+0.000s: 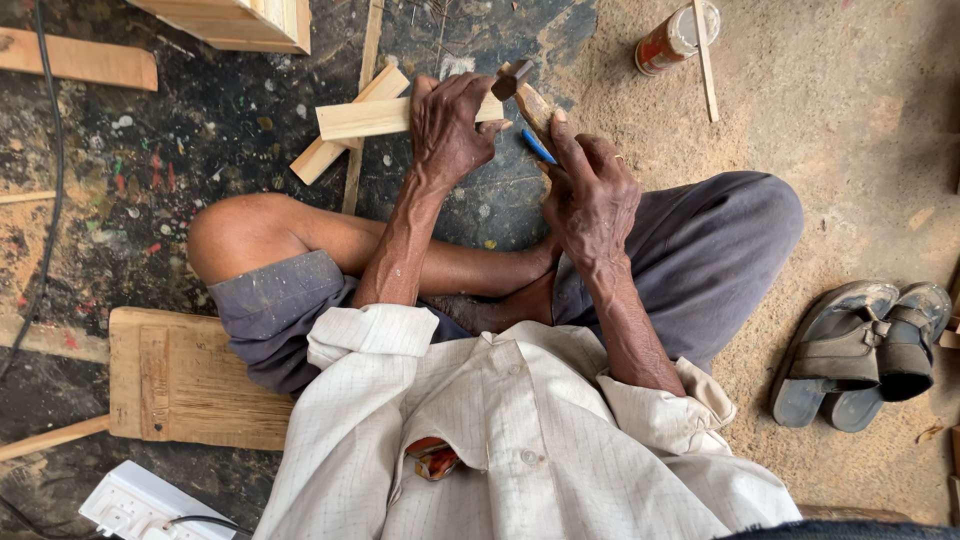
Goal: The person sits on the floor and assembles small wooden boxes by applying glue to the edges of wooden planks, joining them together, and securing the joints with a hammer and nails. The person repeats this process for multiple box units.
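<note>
Left hand (447,125): our fingers press the crossed wooden strips (372,118) flat, steadying them on the floor (840,170).
Right hand (590,195): our fingers are closed round the hammer (522,90), head poised by the strips.

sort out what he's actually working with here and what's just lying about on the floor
In hand:
left hand pressing on the crossed wood strips
right hand gripping the hammer, a blue pencil beside it

Lying about:
sandals
red can
thin stick
white power strip
low wooden stool
wooden box
</note>
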